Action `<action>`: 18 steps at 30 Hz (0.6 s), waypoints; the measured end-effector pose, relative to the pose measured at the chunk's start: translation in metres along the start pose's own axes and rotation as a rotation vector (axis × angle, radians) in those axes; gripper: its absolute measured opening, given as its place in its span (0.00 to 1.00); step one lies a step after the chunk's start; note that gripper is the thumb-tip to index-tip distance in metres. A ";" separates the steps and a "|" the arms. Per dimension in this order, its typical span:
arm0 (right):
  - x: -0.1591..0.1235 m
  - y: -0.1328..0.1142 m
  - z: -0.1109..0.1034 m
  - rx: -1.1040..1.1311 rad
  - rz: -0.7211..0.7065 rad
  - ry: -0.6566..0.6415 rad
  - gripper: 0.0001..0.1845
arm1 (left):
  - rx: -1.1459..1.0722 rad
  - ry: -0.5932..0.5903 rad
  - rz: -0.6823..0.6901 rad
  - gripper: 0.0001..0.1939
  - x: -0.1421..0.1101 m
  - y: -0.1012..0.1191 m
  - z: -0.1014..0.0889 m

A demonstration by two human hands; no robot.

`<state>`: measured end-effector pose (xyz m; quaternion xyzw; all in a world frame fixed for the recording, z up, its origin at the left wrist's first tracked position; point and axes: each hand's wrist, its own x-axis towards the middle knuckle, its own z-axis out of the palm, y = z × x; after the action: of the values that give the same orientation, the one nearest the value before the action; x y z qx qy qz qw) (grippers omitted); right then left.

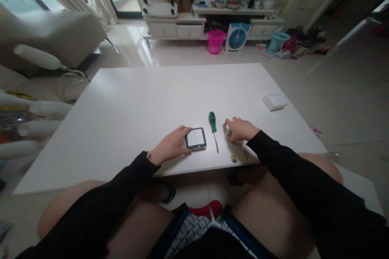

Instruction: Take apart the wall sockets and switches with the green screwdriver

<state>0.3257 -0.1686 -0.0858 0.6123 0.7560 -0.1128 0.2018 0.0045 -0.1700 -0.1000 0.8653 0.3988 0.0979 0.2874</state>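
Note:
On the white table lies a square wall switch (196, 138) with a white two-part face and a dark edge. My left hand (173, 143) grips it by its left side, fingers at the top corner and thumb at the bottom one. To its right is a screwdriver (212, 122) with a green handle, its metal shaft pointing toward me; neither hand touches it. Further right, my right hand (241, 129) is closed on a small white piece (227, 130) at the table surface. My fingers hide most of that piece, so its exact shape is unclear.
A white box (275, 101) sits near the table's right edge. Small cartoon stickers (233, 158) are on the near edge of the table (146, 93). Across the floor stand a pink basket (216, 42), a blue fan (237, 37) and a low white cabinet (190, 30).

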 end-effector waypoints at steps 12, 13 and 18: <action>0.004 0.007 -0.008 0.328 -0.197 0.120 0.28 | -0.060 -0.022 0.053 0.41 0.001 -0.002 0.007; 0.003 0.011 -0.013 0.385 -0.211 0.120 0.23 | -0.059 -0.028 0.052 0.41 0.001 -0.001 0.008; -0.010 0.021 -0.037 0.850 -0.325 0.045 0.06 | -0.116 -0.023 0.065 0.47 0.000 0.001 0.011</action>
<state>0.3417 -0.1574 -0.0469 0.5166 0.7330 -0.4301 -0.1044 0.0096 -0.1751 -0.1079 0.8608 0.3609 0.1202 0.3382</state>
